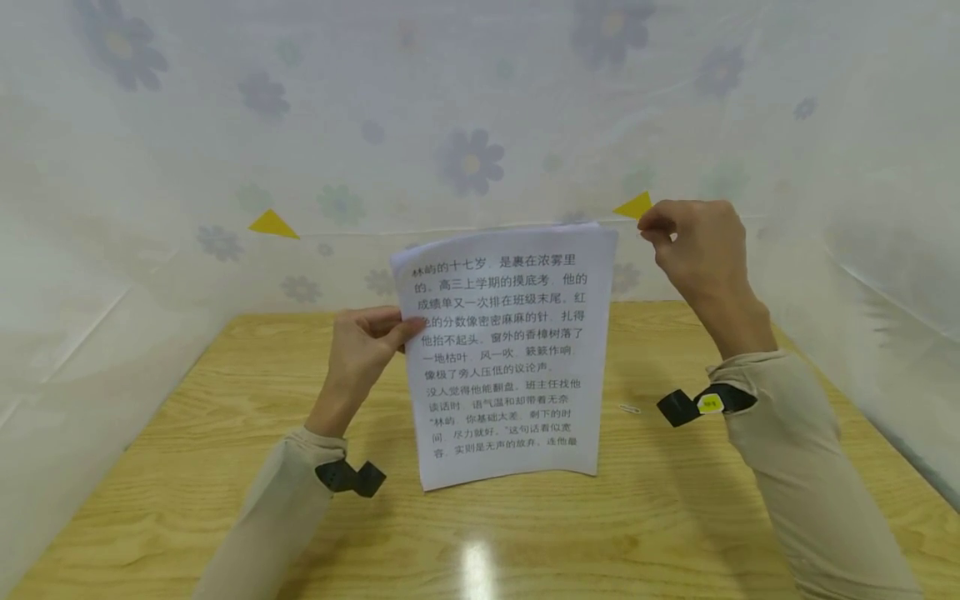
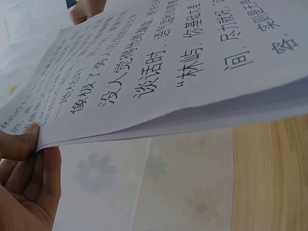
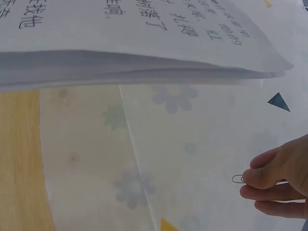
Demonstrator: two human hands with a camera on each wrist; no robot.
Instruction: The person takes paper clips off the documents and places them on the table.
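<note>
A: Status on the hands?

B: Left hand point(image 1: 362, 346) grips the stack of printed sheets point(image 1: 510, 350) at its left edge, thumb on the front page, fingers curled behind. Left wrist view confirms it: thumb point(image 2: 21, 142) pressed on the top sheet near the corner, several sheets visible along the edge.

A: Where's the stack sitting?

B: Upright, slightly tilted, bottom edge down at the wooden table point(image 1: 637, 517), roughly centre. Chinese text faces the person.

A: Right hand?

B: Right hand point(image 1: 693, 246) is raised just beside the stack's top right corner, apart from the paper. Fingers curled, pinching a small metal paper clip point(image 3: 237, 179) between thumb and fingertips. Only the right wrist view shows the clip clearly.

A: Anything else on the table?

B: A second paper clip point(image 1: 629, 408) lies loose on the wood, right of the stack, near the right wrist strap.

A: Surroundings?

B: Translucent flower-print sheeting point(image 1: 465, 125) walls the table on three sides. Yellow triangle markers on it, one to the left point(image 1: 273, 224), one by the right hand point(image 1: 634, 205).
</note>
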